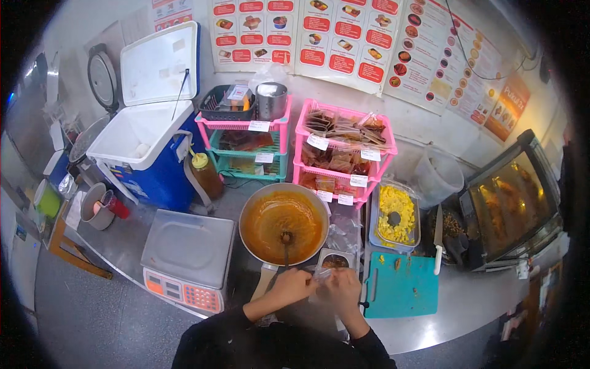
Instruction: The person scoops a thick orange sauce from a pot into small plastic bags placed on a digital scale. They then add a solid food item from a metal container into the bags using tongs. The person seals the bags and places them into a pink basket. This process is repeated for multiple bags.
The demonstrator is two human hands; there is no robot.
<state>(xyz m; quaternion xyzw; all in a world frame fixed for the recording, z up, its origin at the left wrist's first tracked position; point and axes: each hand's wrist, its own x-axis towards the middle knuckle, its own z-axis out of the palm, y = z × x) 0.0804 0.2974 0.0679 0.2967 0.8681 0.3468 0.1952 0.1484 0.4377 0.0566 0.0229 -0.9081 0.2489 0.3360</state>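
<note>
Both my hands meet over the counter's front edge, pinching a small clear plastic bag (322, 273) between them. My left hand (294, 285) grips its left side, and my right hand (343, 288) has the other side. Just beyond them sits a small square metal container (335, 259) with dark contents, partly hidden by my right hand. Left of it stands a deep pan (285, 221) of brown-orange sauce, its pale handle pointing toward me. A dark ladle (286, 240) rests in the sauce, and its handle runs down behind my left hand.
A digital scale (189, 251) stands left, before a blue cooler (152, 170) with its lid raised. Pink shelf racks (300, 152) hold sachets. At right lie a teal cutting board (403, 288), a white-handled knife (438, 240), a tray of yellow pieces (400, 240) and a glass display case (511, 198).
</note>
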